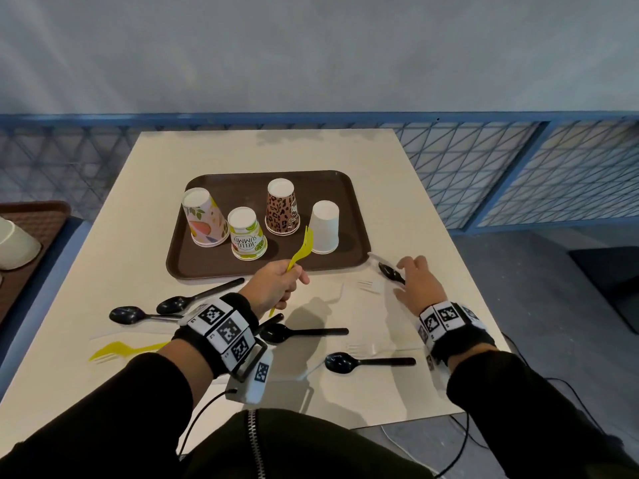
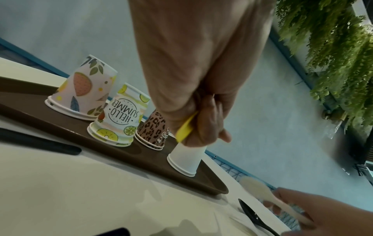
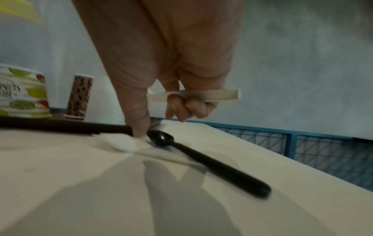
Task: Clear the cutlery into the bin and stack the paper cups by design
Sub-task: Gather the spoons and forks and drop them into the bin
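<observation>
**A:** While the left hand (image 1: 276,285) grips a yellow plastic fork (image 1: 300,251), what's the right hand (image 1: 420,283) doing?

**B:** Curled round a white plastic utensil (image 3: 212,95), thumb down beside a black plastic spoon (image 3: 203,161) near the brown tray (image 1: 193,257) of upside-down paper cups (image 1: 281,206).

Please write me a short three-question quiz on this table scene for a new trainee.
1. True or false: the left hand grips a yellow fork.
2. How many cup stacks stand upside down on the brown tray? A) three B) four C) five
3. Fill in: the right hand holds a white utensil while its thumb reaches down beside a ____ spoon on the table.

Key: 1 true; 2 B; 3 black.
</observation>
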Tool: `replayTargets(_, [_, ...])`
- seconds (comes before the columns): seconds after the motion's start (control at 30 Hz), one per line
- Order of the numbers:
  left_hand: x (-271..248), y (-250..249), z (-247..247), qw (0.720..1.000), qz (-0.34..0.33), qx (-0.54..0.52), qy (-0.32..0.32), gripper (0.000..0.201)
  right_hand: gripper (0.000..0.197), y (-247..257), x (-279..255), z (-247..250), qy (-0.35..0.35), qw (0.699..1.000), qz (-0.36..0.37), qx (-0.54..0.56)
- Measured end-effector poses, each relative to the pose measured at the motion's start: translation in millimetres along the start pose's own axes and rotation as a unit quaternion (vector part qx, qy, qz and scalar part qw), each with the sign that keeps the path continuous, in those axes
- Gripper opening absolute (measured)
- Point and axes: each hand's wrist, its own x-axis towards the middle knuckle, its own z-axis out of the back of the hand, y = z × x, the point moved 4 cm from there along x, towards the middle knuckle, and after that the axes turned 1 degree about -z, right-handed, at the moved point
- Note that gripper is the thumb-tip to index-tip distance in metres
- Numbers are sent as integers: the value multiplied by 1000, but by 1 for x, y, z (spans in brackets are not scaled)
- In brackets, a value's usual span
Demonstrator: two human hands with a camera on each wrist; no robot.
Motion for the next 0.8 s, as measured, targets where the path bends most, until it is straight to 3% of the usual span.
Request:
replayTargets(0.1, [-6,0,0,1000,4,8,10,30,60,-15,4,-14,48,998,-43,-23])
replayTargets(0.27, [-12,6,4,1000,2,25,-12,32,33,-15,8,-29,43,996,-36,-63])
replayTargets(0.43, [-15,7,2,999,12,9,-28,28,30,-9,4,-31,87,988,-48,-119])
replayTargets(0.5, [-16,6,-1,999,14,0,-39,23,29,2,0,-23,91,993,-33,-68])
replayTargets(0.57, [-18,2,-6,999,6,-25,-46,24,23,22,-9,-13,77,996,2,50])
replayTargets(0.67, [-21,-5,-22,997,-12,-72,-21,30,21,70,-36,2,82,971,52,218])
replayTargets(0.8, [-20,-13,-49,992,-25,-125,13,32,22,121,-66,3,115,969,134,171])
